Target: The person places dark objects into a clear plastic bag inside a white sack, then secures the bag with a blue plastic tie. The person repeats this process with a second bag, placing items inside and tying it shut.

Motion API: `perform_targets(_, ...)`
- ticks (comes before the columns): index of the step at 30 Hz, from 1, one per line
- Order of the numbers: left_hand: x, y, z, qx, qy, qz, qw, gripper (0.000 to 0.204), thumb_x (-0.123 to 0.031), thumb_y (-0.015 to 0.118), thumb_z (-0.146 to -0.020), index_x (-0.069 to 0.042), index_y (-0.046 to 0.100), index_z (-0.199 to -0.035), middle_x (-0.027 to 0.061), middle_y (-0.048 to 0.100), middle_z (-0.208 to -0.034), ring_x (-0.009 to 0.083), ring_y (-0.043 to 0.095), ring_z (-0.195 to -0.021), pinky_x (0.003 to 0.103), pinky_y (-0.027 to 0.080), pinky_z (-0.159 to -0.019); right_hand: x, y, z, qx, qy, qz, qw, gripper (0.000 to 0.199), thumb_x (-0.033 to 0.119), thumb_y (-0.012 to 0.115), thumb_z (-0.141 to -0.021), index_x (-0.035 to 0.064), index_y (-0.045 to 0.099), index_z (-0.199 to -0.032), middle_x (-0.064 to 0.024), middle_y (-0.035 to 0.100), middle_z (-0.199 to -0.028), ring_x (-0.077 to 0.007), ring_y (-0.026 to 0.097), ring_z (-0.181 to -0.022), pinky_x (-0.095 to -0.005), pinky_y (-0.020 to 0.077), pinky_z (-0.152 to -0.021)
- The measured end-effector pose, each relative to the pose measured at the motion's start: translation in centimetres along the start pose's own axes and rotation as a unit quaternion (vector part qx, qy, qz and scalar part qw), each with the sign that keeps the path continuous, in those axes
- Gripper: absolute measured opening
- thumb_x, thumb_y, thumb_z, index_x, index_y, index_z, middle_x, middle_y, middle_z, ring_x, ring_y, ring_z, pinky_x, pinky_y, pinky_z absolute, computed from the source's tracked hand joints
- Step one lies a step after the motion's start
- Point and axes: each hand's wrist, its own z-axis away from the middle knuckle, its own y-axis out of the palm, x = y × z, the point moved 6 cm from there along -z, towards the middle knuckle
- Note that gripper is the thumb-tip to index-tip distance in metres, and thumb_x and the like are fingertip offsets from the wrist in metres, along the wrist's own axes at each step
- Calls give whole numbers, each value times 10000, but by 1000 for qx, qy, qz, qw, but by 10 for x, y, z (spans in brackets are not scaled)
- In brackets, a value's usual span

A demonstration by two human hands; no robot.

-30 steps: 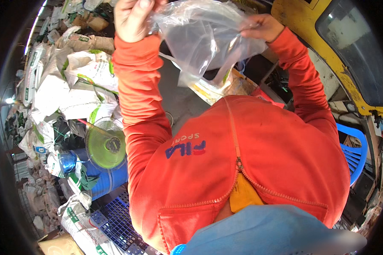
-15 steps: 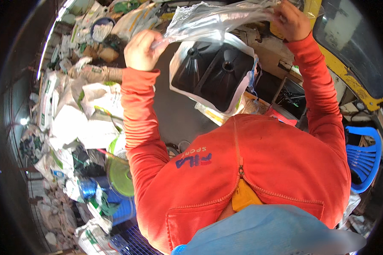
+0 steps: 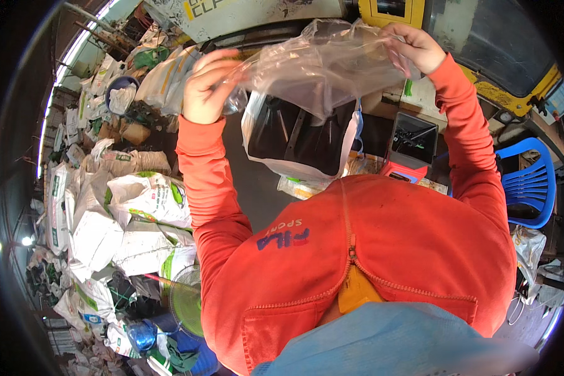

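Observation:
A clear plastic bag (image 3: 319,59) stretches between my two raised hands, loose and wrinkled. My left hand (image 3: 208,86) grips its left edge near the thumb, with the other fingers partly spread and slightly blurred. At the opposite edge my right hand (image 3: 418,49) pinches the film between thumb and fingers. Below the bag stands a white sack (image 3: 257,150) with its mouth wide. Inside it are two black moulded parts (image 3: 316,141) side by side, their upper portions seen through or covered by the hanging film.
Right of the sack sits a dark bin (image 3: 413,139) with small black pieces, beside a red object (image 3: 402,172). A blue plastic chair (image 3: 529,182) stands farther right. White sacks (image 3: 144,213) crowd the left, near a green fan (image 3: 187,301). A yellow-framed machine (image 3: 501,88) is at the far right.
The bag has spread lower and now hangs over the top of the black parts. My left hand's fingers have opened out more. The view has shifted, showing more of the far machine.

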Motion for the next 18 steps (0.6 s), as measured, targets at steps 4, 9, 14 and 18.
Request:
perform_targets(4, -4, 11, -7, 77, 111, 607, 783, 352, -390, 440, -880, -106, 645, -919, 156, 497, -1218, 418, 324, -1223, 562, 204, -1001, 12, 16, -5, 56, -29, -162, 985, 236, 211, 450, -916, 21, 514, -1041, -44, 524, -622, -78, 402, -303, -177, 365, -340)
perform_targets(9, 15, 68, 11, -193, 61, 800, 565, 635, -513, 455, -847, -168, 281, -1352, 137, 499, -1215, 449, 333, -1196, 609, 248, -969, -57, 39, -30, -58, 37, -431, 900, 181, 187, 437, -913, 57, 507, -1018, -39, 532, -713, -66, 467, -472, -182, 375, -410)
perform_targets(14, 36, 118, 23, -88, -68, 649, 752, 578, -449, 466, -867, -223, 276, -1364, 99, 386, -1303, 294, 481, -957, 526, 369, -881, -150, 57, -22, -151, 85, -450, 876, 161, 156, 409, -913, 42, 501, -981, -36, 516, -702, -92, 440, -470, -201, 372, -407)
perform_targets(18, 27, 82, 19, -118, -9, 836, 535, 491, -372, 444, -894, -219, 314, -1343, 82, 418, -1271, 260, 516, -875, 494, 421, -826, -162, 95, -14, -29, 117, -655, 746, 190, 148, 366, -918, 30, 513, -942, -28, 495, -674, -115, 404, -438, -235, 385, -434)
